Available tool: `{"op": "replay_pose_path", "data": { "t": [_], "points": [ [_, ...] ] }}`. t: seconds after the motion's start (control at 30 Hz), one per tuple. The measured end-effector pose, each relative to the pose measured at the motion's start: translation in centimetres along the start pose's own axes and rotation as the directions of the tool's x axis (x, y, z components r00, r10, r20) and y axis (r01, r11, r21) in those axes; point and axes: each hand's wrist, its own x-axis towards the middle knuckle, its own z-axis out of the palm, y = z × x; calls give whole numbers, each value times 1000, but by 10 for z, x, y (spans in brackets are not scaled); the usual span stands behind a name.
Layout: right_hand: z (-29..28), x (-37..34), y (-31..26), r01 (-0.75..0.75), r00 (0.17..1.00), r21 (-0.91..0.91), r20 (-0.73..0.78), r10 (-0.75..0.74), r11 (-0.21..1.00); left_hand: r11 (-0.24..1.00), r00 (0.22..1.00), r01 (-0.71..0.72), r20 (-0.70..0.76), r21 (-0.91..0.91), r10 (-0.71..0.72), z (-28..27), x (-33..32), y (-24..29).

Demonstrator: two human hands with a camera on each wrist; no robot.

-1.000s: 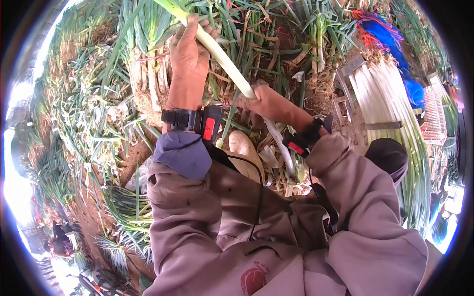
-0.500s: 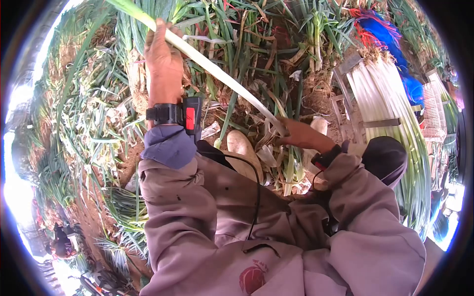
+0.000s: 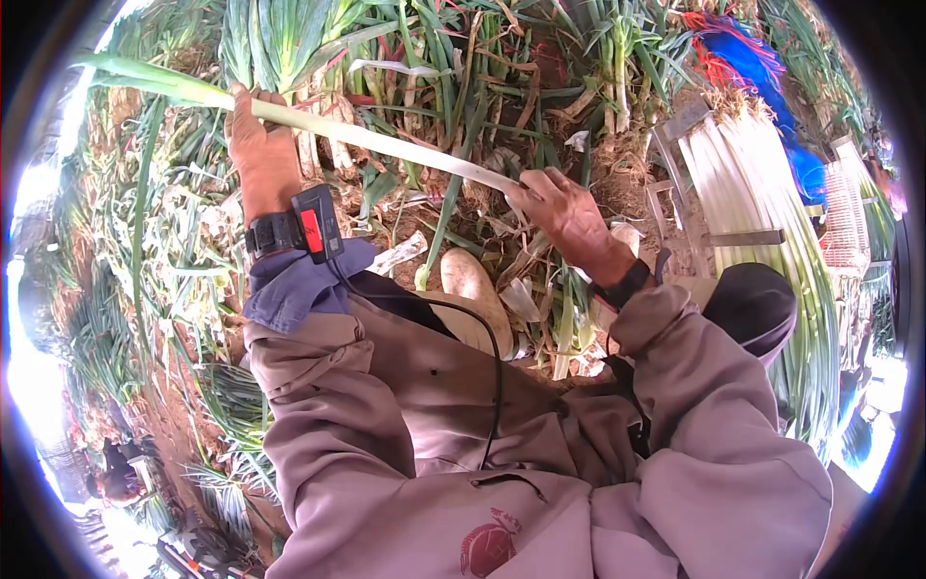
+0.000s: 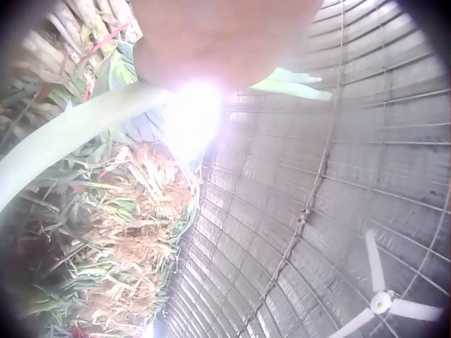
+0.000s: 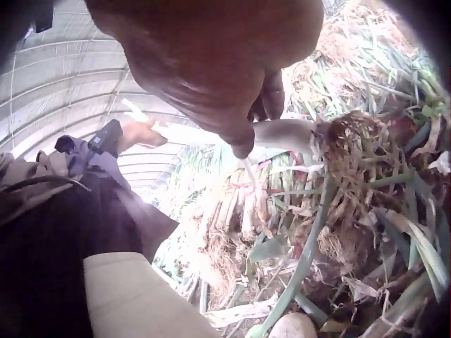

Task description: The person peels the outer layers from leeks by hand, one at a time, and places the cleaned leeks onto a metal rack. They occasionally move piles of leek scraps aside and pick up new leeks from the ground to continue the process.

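One long leek (image 3: pixel 386 145) lies across both hands, its green leaves off to the left and its white end on the right. Near the leaves, the left hand (image 3: pixel 260 150) grips the stalk. At the white end, the fingers of the right hand (image 3: pixel 569 217) pinch it. In the right wrist view the roots (image 5: pixel 352 137) stick out beyond the right hand (image 5: pixel 218 70). The left wrist view shows the pale stalk (image 4: pixel 70 137) running up to the left hand (image 4: pixel 218 35), whose fingers are blurred.
Bundled leeks (image 3: pixel 752 183) rest in a metal frame (image 3: pixel 675 193) on the right. Upright leeks (image 3: pixel 289 48) stand ahead, and loose leaves (image 3: pixel 193 232) cover the ground on the left. A blue bundle (image 3: pixel 752 72) lies at upper right. Between the arms is a shoe (image 3: pixel 473 289).
The left hand has moved left and slightly down with the leek, which now lies closer to level. The right hand went down along the stalk to its white end, then rose a little.
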Motion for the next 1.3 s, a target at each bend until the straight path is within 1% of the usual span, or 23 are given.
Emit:
{"op": "replay_pose_path", "data": {
  "t": [0.1, 0.27, 0.3, 0.37, 0.4, 0.43, 0.47, 0.57, 0.67, 0.73, 0.8, 0.87, 0.93, 0.97, 1.03, 1.07, 1.1, 1.13, 1.17, 1.2, 1.23, 1.27, 1.3],
  "points": [
    [1, 8, 6, 57, 997, -46, 45, -55, 997, 999, 997, 34, -72, -5, -34, -7, 5, 1],
    [2, -19, 11, -79, 996, -72, 26, 81, 994, 923, 978, -187, 148, 336, 144, -34, 21, -2],
    [8, -37, 14, -75, 997, -75, 29, 78, 994, 944, 990, -141, 17, 297, 142, -26, 15, 0],
    [31, -81, 23, -421, 899, 84, 169, 403, 903, 966, 986, -96, -113, 240, 126, -12, 0, 6],
    [31, -82, 20, -707, 706, 227, 293, 645, 670, 953, 989, -83, -95, 292, 116, -9, -8, 10],
    [30, -81, 19, -713, 700, 221, 287, 654, 666, 936, 992, -69, -74, 346, 101, -2, -15, 9],
    [21, -68, 9, -762, 637, 451, 391, 664, 465, 871, 989, -148, 65, 468, 133, -9, -12, 8],
    [5, -17, -18, -585, 591, 805, 504, 629, -96, 696, 922, -364, 346, 619, 175, -17, -10, 5],
    [-7, 26, -31, -345, 560, 884, 465, 686, -317, 656, 916, -383, 357, 651, 181, 4, -30, 4],
    [7, 20, -19, -338, 621, 892, 450, 642, -300, 597, 910, -411, 355, 689, 216, 3, -32, 6],
    [3, 9, -13, -327, 683, 907, 420, 597, -264, 748, 934, -338, 301, 572, 193, -17, -13, 6],
    [-7, -18, -2, -388, 557, 903, 388, 734, -183, 763, 945, -302, 285, 571, 160, -27, -8, 12],
    [24, -71, 43, -228, 409, 892, 451, 793, -390, 881, 983, -138, 169, 453, 67, -27, -10, 11],
    [24, -68, 43, -230, 411, 892, 453, 792, -391, 971, 999, -12, 46, 237, 1, -24, -9, 6],
    [22, -67, 40, -111, 334, 935, 353, 874, -335, 904, 981, -138, 184, 404, 67, -19, -9, 2],
    [23, -67, 43, -100, 400, 969, 249, 882, -228, 874, 969, -182, 234, 451, 82, -16, -9, 0],
    [23, -69, 43, -99, 396, 970, 243, 885, -222, 942, 984, -109, 166, 317, 58, -11, -9, 1],
    [23, -71, 43, -188, 361, 979, 138, 922, -74, 985, 995, -38, 99, 167, 21, -7, -9, 0],
    [20, -84, 51, -362, 566, 881, -51, 823, 304, 987, 995, -37, 97, 156, 22, -3, -14, 1],
    [16, -96, 59, -436, 734, 533, -255, 630, 725, 804, 964, -250, 218, 539, 154, -2, -23, 3],
    [13, -109, 67, -363, 819, 159, -416, 396, 918, 775, 959, -277, 208, 568, 191, -4, -22, 6],
    [12, -126, 75, -667, 712, 99, -209, 670, 739, 743, 954, -301, 198, 598, 227, -7, -21, 9],
    [13, -148, 87, -879, 477, -31, -28, 878, 476, 710, 946, -321, 187, 627, 263, -11, -19, 12]
  ]
}}
